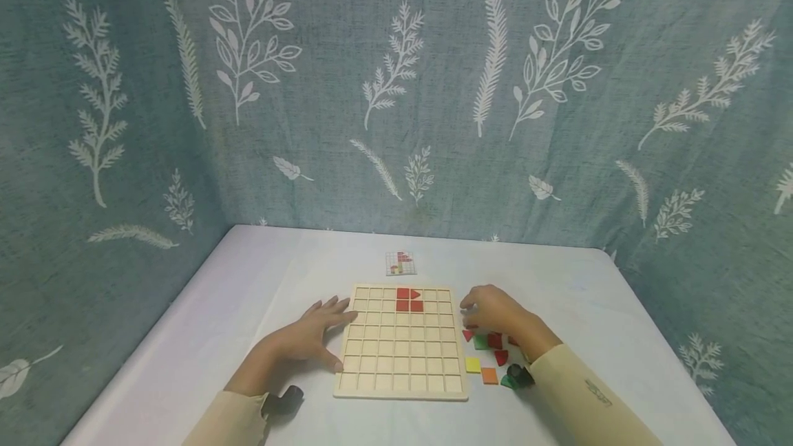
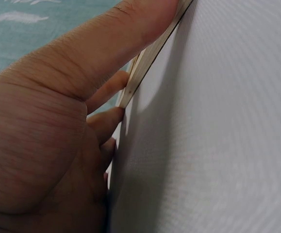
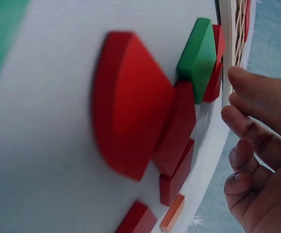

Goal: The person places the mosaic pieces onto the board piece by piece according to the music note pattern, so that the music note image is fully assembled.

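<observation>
A pale wooden grid board (image 1: 396,356) lies flat on the table. Near its top edge sit red square tiles (image 1: 403,305) and a pointed red tile (image 1: 415,294). My left hand (image 1: 312,336) rests at the board's left edge, fingers spread and thumb touching the rim. Right of the board hovers my right hand (image 1: 495,308), its fingers loosely bent; no tile shows between them in the right wrist view. Loose tiles lie below that hand, among them a red quarter-round tile (image 3: 135,107), a green tile (image 3: 201,58) and an orange tile (image 1: 489,376).
Behind the board lies a small printed card (image 1: 400,263) with a coloured grid picture. A yellow square tile (image 1: 473,365) lies by the board's lower right edge. Patterned green-blue cloth (image 1: 396,88) hangs behind and beside the white table (image 1: 297,253).
</observation>
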Motion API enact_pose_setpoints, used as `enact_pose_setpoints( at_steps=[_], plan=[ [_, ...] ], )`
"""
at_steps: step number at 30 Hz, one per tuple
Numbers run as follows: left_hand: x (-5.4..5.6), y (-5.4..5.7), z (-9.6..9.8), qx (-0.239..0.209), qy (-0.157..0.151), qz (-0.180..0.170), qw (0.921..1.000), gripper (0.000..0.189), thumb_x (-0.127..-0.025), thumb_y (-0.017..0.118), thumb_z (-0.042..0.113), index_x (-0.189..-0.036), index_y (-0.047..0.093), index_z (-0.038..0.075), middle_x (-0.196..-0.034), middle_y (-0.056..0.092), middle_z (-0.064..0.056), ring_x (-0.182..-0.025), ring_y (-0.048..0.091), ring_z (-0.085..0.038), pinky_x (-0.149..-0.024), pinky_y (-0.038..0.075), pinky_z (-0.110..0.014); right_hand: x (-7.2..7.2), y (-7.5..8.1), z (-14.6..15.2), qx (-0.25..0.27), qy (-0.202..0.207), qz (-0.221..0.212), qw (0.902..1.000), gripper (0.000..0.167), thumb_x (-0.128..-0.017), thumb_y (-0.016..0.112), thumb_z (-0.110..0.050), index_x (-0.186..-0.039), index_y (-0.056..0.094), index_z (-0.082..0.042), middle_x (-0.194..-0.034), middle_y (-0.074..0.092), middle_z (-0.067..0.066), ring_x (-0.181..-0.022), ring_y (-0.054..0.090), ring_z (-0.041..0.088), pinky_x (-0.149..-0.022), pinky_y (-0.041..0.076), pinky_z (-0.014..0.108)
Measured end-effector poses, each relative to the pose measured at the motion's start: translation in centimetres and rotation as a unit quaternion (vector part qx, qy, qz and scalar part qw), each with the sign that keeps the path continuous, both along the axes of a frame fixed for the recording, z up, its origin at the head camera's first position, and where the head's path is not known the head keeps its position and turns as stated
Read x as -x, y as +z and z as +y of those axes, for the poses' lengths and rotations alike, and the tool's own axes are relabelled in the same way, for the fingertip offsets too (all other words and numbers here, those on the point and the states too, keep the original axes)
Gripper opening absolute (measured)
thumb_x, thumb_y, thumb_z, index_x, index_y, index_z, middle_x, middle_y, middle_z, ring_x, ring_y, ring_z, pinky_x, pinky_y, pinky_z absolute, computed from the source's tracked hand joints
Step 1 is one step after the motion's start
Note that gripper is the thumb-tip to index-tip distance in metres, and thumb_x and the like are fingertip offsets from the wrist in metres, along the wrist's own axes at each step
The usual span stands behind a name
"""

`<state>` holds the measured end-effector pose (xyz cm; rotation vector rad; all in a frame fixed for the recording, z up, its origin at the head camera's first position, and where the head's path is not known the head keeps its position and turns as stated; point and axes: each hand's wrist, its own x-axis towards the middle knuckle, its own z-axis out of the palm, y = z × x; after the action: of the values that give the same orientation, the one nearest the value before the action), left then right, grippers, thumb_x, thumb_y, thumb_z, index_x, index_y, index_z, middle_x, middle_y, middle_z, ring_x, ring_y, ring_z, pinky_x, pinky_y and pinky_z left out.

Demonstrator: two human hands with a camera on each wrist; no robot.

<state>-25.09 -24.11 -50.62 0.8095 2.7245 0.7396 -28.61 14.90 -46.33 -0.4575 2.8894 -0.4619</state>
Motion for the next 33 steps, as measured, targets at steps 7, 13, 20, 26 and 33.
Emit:
enact_pose_setpoints(
  at_steps=[7, 13, 20, 26, 33],
  plan=[
    [0.1, -0.2, 0.0, -0.007, -0.001, 0.008, 0.9999, 0.113, -0.053, 0.083, 0.061, -0.148, 0.043, 0.014, -0.159, 0.021, -0.013, -0.147, 0.006, -0.036, -0.116, -0.001, -0.055, -0.3, -0.6, 0.8, 0.007, -0.015, -0.003, 0.9999, 0.027, -0.081, 0.077, -0.024, -0.105, 0.074, -0.013, -0.101, 0.067, -0.005, -0.100, 0.061, 0.018, -0.093, 0.051, 0.043],
    [0.1, -0.3, 0.2, -0.013, 0.001, 0.001, 0.9999, 0.114, -0.053, 0.082, 0.062, -0.148, 0.043, 0.014, -0.159, 0.021, -0.013, -0.147, 0.005, -0.036, -0.116, -0.002, -0.055, -0.4, -0.9, 1.4, 0.008, -0.029, -0.005, 0.9995, 0.026, -0.082, 0.076, -0.025, -0.105, 0.073, -0.013, -0.101, 0.068, -0.004, -0.103, 0.062, 0.020, -0.093, 0.051, 0.042],
    [0.1, -0.1, 0.3, -0.006, 0.006, 0.003, 1.0000, 0.114, -0.052, 0.082, 0.063, -0.148, 0.044, 0.014, -0.159, 0.021, -0.012, -0.147, 0.006, -0.036, -0.116, -0.002, -0.055, -0.7, -0.8, 1.6, 0.007, -0.030, -0.014, 0.9994, 0.023, -0.082, 0.077, -0.026, -0.101, 0.074, -0.014, -0.095, 0.068, -0.005, -0.096, 0.063, 0.017, -0.089, 0.053, 0.041],
    [0.1, -0.1, 0.3, -0.006, 0.002, -0.001, 1.0000, 0.114, -0.052, 0.082, 0.063, -0.148, 0.043, 0.015, -0.159, 0.021, -0.012, -0.147, 0.005, -0.035, -0.116, -0.002, -0.054, -0.2, -0.8, 1.3, 0.005, -0.041, -0.029, 0.9987, 0.022, -0.082, 0.075, -0.021, -0.103, 0.074, -0.012, -0.094, 0.067, -0.004, -0.087, 0.062, 0.015, -0.083, 0.055, 0.040],
    [0.1, -0.2, 0.3, -0.011, -0.004, 0.000, 0.9999, 0.113, -0.053, 0.082, 0.062, -0.148, 0.043, 0.014, -0.159, 0.021, -0.014, -0.147, 0.005, -0.037, -0.116, -0.002, -0.056, 0.4, -0.2, 0.0, 0.033, -0.008, 0.015, 0.9993, 0.026, -0.083, 0.074, -0.021, -0.107, 0.074, -0.009, -0.096, 0.067, -0.004, -0.097, 0.062, 0.019, -0.088, 0.052, 0.041]
  ],
)
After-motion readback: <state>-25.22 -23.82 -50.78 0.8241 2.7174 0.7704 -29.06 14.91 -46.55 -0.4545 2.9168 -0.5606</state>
